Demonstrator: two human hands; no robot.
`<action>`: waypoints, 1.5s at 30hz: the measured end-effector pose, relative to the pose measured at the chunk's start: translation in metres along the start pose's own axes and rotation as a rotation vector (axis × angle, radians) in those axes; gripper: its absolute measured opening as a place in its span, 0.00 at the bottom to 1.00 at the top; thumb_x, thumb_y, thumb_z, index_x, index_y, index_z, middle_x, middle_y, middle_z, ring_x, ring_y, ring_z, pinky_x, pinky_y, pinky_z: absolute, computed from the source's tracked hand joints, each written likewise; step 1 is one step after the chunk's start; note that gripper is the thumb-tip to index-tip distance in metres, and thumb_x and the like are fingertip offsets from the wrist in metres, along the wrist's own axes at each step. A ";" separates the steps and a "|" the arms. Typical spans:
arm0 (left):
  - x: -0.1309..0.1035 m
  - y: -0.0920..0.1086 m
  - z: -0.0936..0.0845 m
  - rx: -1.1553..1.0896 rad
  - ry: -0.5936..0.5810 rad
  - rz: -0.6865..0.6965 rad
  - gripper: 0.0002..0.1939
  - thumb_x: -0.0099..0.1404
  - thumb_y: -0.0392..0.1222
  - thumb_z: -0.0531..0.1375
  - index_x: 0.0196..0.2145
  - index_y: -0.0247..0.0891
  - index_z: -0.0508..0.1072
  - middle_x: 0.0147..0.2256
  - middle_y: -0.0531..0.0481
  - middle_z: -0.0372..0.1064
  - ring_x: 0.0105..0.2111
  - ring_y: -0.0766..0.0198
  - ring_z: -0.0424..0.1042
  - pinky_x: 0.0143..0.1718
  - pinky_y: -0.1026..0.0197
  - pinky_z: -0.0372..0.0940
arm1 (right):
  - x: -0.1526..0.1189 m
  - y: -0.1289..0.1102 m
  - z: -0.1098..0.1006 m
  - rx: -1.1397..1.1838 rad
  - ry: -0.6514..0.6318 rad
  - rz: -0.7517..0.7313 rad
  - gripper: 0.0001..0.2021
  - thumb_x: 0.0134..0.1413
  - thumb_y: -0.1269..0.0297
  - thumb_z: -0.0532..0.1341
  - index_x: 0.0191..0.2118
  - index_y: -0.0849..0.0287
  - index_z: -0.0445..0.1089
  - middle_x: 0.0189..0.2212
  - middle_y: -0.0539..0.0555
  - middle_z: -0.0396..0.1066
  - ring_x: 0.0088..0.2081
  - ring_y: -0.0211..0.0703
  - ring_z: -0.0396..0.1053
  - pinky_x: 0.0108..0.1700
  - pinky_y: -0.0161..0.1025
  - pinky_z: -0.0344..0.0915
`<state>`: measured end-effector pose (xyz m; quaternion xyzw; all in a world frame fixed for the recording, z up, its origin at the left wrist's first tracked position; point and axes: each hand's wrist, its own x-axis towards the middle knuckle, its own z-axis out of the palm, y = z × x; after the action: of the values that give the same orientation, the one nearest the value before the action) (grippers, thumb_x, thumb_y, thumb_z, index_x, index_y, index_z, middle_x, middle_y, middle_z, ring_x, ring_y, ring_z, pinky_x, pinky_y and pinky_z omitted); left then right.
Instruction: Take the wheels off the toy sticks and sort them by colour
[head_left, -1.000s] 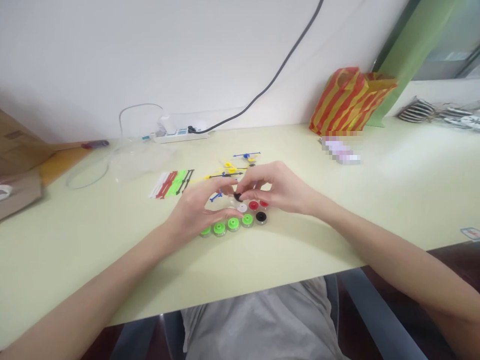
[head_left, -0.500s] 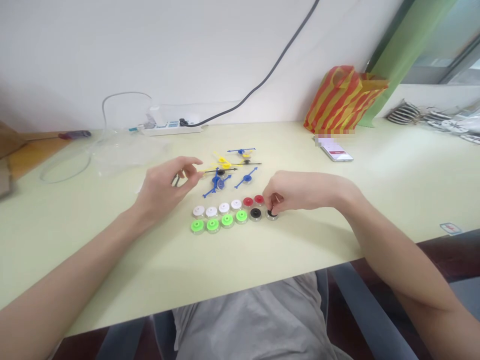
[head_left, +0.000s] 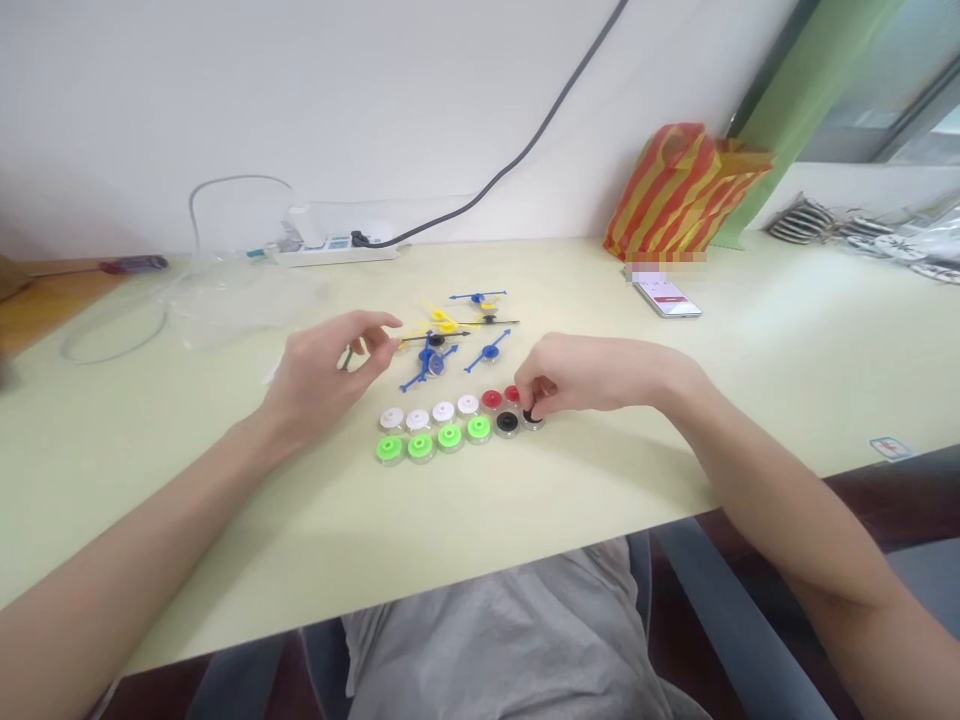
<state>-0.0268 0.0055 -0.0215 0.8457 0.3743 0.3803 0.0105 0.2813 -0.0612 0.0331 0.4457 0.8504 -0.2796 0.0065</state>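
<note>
Right fingers [head_left: 529, 370] pinched on end black disc [head_left: 532, 415]; left fingers [head_left: 377, 366] loosely parted, near black arrow [head_left: 437, 341].

No text, brand or number can be read with certainty. The phone [head_left: 667, 293] on the desk [head_left: 375, 540] shows a lit screen with a faint row of characters, too blurred to make out, above a red bar [head_left: 670, 299] whose detail is too small to read; coarse blocks hide its far end. Near the desk's front edge, a blue-edged sticker [head_left: 890, 448] bears a red mark, likewise illegible.
</note>
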 end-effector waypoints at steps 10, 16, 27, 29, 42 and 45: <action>0.000 0.005 0.002 0.005 -0.009 0.019 0.07 0.73 0.45 0.60 0.47 0.49 0.76 0.33 0.54 0.77 0.31 0.62 0.74 0.37 0.59 0.67 | 0.003 -0.003 0.000 0.017 -0.036 0.019 0.08 0.52 0.78 0.64 0.26 0.59 0.70 0.25 0.47 0.71 0.28 0.37 0.64 0.33 0.36 0.57; 0.000 0.005 0.002 -0.006 -0.013 0.008 0.08 0.74 0.48 0.59 0.47 0.49 0.76 0.32 0.55 0.78 0.31 0.62 0.76 0.38 0.59 0.68 | 0.002 -0.001 0.001 0.012 -0.041 0.025 0.06 0.52 0.77 0.64 0.30 0.59 0.71 0.29 0.49 0.73 0.30 0.38 0.66 0.32 0.36 0.57; 0.000 0.005 0.001 -0.001 0.006 0.014 0.08 0.73 0.46 0.60 0.46 0.46 0.77 0.32 0.54 0.78 0.31 0.63 0.76 0.38 0.60 0.68 | 0.000 0.000 -0.003 0.056 -0.049 0.000 0.05 0.54 0.75 0.64 0.34 0.59 0.75 0.32 0.51 0.77 0.31 0.40 0.70 0.34 0.36 0.61; 0.000 0.005 0.001 0.005 0.004 0.009 0.09 0.73 0.46 0.60 0.46 0.46 0.78 0.32 0.54 0.78 0.31 0.63 0.76 0.37 0.60 0.68 | 0.000 0.000 -0.003 0.062 -0.049 -0.002 0.05 0.54 0.76 0.64 0.35 0.59 0.75 0.32 0.51 0.77 0.32 0.40 0.70 0.34 0.36 0.61; 0.000 0.007 0.001 0.004 -0.032 -0.016 0.09 0.75 0.48 0.58 0.47 0.49 0.77 0.34 0.54 0.79 0.33 0.61 0.77 0.40 0.59 0.68 | 0.002 0.000 -0.001 0.089 -0.060 -0.002 0.06 0.53 0.77 0.64 0.29 0.60 0.69 0.27 0.48 0.70 0.30 0.37 0.64 0.32 0.35 0.56; 0.001 0.007 0.001 0.006 -0.031 -0.016 0.08 0.75 0.48 0.58 0.46 0.49 0.76 0.34 0.54 0.78 0.33 0.60 0.77 0.39 0.58 0.68 | 0.003 0.001 -0.001 0.093 -0.067 0.001 0.07 0.53 0.77 0.63 0.28 0.60 0.69 0.26 0.48 0.68 0.29 0.37 0.61 0.32 0.36 0.54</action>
<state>-0.0212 0.0011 -0.0200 0.8485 0.3820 0.3658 0.0170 0.2803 -0.0585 0.0325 0.4363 0.8356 -0.3336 0.0143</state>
